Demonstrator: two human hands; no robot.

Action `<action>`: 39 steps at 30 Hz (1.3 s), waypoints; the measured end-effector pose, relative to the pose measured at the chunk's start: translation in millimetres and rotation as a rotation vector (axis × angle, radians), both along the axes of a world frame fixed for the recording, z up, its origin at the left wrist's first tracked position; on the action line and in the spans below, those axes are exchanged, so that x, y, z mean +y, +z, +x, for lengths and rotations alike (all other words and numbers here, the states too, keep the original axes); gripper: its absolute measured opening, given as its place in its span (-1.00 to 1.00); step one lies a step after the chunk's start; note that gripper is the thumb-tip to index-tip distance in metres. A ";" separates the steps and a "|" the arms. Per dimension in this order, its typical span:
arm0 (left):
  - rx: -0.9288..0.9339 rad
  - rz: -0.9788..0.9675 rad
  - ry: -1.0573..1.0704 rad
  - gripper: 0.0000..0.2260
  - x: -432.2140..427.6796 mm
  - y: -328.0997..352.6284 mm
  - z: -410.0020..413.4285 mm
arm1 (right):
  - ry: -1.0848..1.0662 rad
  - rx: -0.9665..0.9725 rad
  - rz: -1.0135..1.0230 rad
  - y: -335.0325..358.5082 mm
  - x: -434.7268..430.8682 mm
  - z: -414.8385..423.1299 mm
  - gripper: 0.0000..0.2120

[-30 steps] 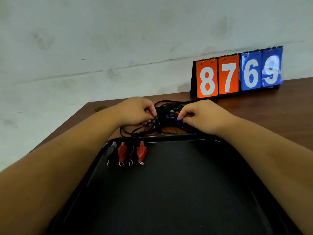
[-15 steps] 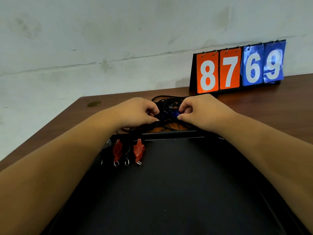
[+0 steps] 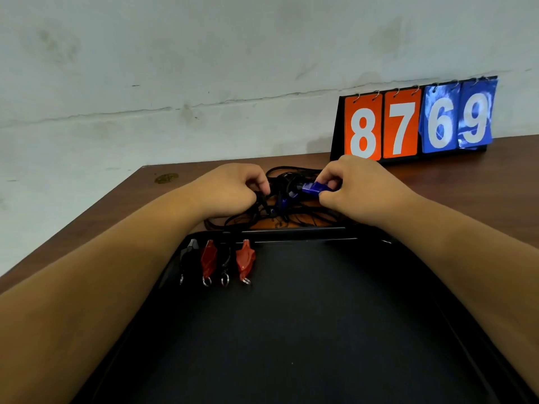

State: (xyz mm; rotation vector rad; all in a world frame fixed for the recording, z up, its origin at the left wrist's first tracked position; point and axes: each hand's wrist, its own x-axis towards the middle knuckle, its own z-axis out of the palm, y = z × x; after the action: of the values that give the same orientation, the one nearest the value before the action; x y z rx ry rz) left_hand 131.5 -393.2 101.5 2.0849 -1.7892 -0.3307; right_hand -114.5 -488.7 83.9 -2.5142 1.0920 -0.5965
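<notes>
A tangle of black cords (image 3: pixel 294 217) lies on the brown table just beyond a black tray (image 3: pixel 291 330). My right hand (image 3: pixel 358 188) pinches a blue whistle (image 3: pixel 313 188) pulled partly out of the tangle. My left hand (image 3: pixel 233 189) pinches a black cord at the left of the pile. A second blue piece (image 3: pixel 282 203) shows among the cords. Along the tray's far left edge lie several whistles in a row, black (image 3: pixel 189 255), red (image 3: pixel 209 259), black (image 3: pixel 225 258) and red (image 3: pixel 245 259), each with a small metal ring.
A flip scoreboard (image 3: pixel 417 123) reading 8769 stands at the back right against the grey wall. The table (image 3: pixel 481 193) has its left edge running diagonally near my left forearm. A round stain (image 3: pixel 166 178) marks the far left corner.
My right hand has drawn the blue whistle up and to the right, out of the cords. My left hand has shifted slightly on the black cord. The camera tilted a little.
</notes>
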 end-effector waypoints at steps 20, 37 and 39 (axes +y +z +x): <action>-0.255 -0.219 -0.148 -0.83 -8.3 -15.0 -12.0 | -0.094 -0.216 0.135 -6.4 -5.5 0.3 -0.87; -0.154 -0.083 -0.026 -0.73 -7.8 -16.5 -12.8 | -0.014 -0.132 0.142 -4.2 0.4 0.9 -0.73; -0.096 -0.115 -0.002 -0.75 -6.8 -16.7 -12.8 | -0.009 -0.122 0.135 -4.0 1.0 1.1 -0.73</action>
State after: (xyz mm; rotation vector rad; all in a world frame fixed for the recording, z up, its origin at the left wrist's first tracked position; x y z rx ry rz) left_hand 118.7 -400.0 84.8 2.0505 -1.8189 -0.1275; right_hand -113.4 -487.8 79.8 -2.3266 1.0628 -0.6472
